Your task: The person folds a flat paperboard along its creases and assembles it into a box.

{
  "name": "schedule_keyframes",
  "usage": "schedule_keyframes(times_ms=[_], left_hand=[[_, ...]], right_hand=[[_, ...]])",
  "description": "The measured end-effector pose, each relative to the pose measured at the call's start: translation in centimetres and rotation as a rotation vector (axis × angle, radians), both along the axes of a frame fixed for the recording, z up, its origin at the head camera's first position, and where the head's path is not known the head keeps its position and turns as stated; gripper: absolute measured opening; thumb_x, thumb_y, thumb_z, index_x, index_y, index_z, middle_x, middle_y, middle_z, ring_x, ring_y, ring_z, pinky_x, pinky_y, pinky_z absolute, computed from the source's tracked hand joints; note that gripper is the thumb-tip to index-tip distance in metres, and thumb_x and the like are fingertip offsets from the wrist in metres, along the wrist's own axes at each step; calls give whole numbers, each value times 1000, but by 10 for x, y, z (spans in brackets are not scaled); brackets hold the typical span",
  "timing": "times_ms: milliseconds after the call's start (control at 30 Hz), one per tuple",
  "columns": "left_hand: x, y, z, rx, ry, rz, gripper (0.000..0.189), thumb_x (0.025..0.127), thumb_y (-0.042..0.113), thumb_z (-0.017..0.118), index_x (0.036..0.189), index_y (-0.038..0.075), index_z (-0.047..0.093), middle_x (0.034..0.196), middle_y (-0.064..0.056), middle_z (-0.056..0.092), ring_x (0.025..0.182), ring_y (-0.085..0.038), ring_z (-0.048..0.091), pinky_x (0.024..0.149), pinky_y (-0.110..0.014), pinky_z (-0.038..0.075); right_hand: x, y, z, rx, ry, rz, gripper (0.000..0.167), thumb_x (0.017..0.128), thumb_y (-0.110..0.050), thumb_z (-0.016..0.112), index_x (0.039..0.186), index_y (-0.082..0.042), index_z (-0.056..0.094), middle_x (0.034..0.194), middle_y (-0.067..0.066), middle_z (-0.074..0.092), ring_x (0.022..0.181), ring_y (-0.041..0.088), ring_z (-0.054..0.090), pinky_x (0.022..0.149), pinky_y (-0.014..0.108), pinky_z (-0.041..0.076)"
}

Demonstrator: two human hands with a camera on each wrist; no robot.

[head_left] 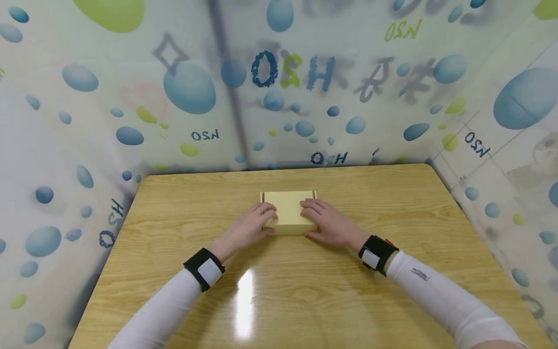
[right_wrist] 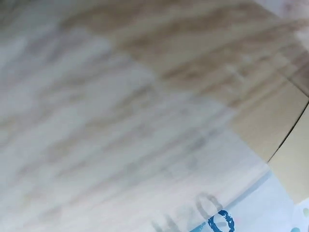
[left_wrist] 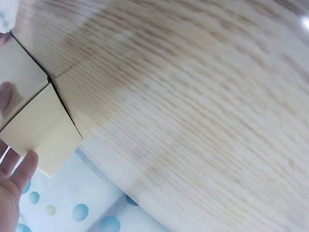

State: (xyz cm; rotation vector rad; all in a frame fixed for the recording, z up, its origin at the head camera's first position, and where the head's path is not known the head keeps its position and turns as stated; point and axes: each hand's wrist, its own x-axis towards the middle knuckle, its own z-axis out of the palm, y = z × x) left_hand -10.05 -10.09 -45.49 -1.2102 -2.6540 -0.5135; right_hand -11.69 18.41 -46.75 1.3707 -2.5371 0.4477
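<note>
A small pale-yellow cardboard box [head_left: 287,206] lies on the wooden table with its lid down. My left hand [head_left: 255,223] holds its left end, fingers over the top and thumb on the front face. At the right end my right hand [head_left: 329,223] holds it the same way, fingertips on the lid and thumb low at the front. In the left wrist view, fingers of the left hand [left_wrist: 14,186] touch one face of the box [left_wrist: 46,125]. The right wrist view shows only part of the box [right_wrist: 268,118]; the right hand's fingers are out of sight there.
The wooden table [head_left: 301,295] has its far edge a short way behind the box. Beyond it hangs a patterned curtain [head_left: 287,126] with blue and green spots, which also encloses the sides. A bright reflection lies on the tabletop between the forearms.
</note>
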Motion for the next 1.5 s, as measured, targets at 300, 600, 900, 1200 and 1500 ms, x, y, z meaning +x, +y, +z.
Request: schedule_keyframes(times_ms=[300,600,900,1200,1500], left_hand=[[-5,1,-3,24,1,24,29,83,16,75,107,12,61,120,-3,55,111,-17,52,90,-27,48],[-7,2,1,20,-3,47,43,83,25,75,121,11,59,127,-5,54,118,-20,51,94,-32,47],[-5,6,-5,-188,-124,221,122,69,79,59,154,13,2,158,-8,-12,145,-33,-9,113,-51,18],[-2,5,-12,-185,-141,223,122,68,79,60,154,12,5,158,-9,-11,144,-32,-12,111,-55,22],[-5,-4,-8,-133,-205,289,119,70,78,59,154,20,-2,158,-3,-14,142,-22,-21,112,-57,15]], right_hand=[[-4,-1,-1,13,-64,-48,55,82,-30,75,125,-8,50,144,11,40,134,29,34,109,43,32],[-6,-1,2,20,-109,-68,54,83,-30,75,126,-9,49,147,9,37,136,28,34,108,43,33],[-3,-1,4,176,-193,-190,115,72,-82,50,154,-17,2,159,13,1,145,29,-8,113,55,11],[-1,1,4,186,-215,-248,117,71,-85,46,154,-18,-2,160,12,-3,145,30,-8,112,59,10],[-4,13,14,153,-286,-335,112,76,-80,48,154,-17,-3,160,6,-9,146,27,-9,113,57,4]])
